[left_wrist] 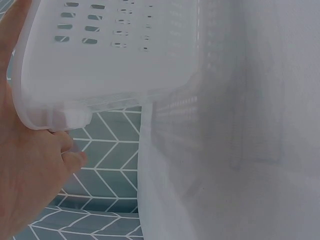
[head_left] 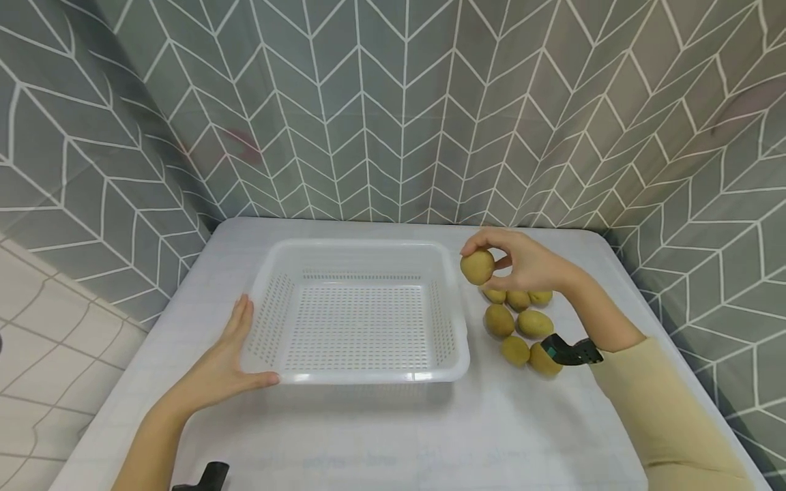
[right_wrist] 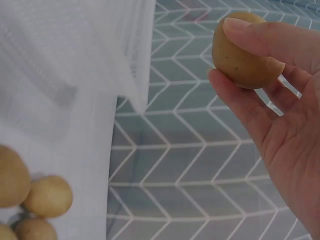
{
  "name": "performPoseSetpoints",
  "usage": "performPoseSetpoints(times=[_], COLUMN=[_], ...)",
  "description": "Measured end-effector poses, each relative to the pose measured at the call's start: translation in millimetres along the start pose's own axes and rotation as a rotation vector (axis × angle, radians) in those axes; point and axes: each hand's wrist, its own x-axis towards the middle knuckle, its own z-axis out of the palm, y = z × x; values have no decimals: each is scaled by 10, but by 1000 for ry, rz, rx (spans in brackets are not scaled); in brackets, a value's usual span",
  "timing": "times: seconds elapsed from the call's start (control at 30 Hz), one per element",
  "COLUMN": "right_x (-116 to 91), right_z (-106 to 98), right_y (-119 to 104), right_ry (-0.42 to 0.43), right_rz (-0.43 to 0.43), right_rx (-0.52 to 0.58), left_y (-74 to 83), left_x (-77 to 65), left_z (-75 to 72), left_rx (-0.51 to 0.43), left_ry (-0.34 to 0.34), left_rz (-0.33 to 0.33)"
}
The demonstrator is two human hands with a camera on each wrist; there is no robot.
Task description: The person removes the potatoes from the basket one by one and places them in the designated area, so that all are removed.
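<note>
Between thumb and fingertips, my right hand (head_left: pixel 529 260) pinches a round potato (head_left: pixel 477 266), held up just right of the basket's rim. The right wrist view shows this potato (right_wrist: pixel 241 55) with brown-yellow, speckled skin. A white perforated plastic basket (head_left: pixel 362 376) sits in the middle of the table, with no potatoes inside. My left hand (head_left: pixel 222 365) holds its left end, thumb on the front rim and fingers along the left side. In the left wrist view, fingertips curl under the basket's rim (left_wrist: pixel 30 117).
Several loose potatoes (head_left: pixel 535 324) lie in a group right of the basket, below my right forearm. White cloth covers the table (head_left: pixel 368 443). A patterned grey-green curtain (head_left: pixel 381 123) hangs behind the table's back edge and along the sides.
</note>
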Motion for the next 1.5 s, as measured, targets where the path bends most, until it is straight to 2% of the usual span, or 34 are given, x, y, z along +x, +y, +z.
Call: performPoseSetpoints(times=[0.37, 0.53, 0.8, 1.27, 1.5], right_x=[-354, -491, -725, -1110, -1275], right_z=[-46, -58, -66, -50, -55], right_y=[173, 256, 382, 533, 610], right_ry=[1, 4, 18, 86, 107], right_rz=[109, 123, 162, 166, 199], right_rx=[35, 75, 11, 7, 7], left_y=[-33, -27, -24, -24, -21], left_x=[11, 16, 11, 20, 10], left_z=[5, 9, 7, 19, 13], left_rx=[16, 16, 8, 8, 6], left_ry=[2, 5, 7, 5, 8], left_rz=[4, 6, 12, 19, 10])
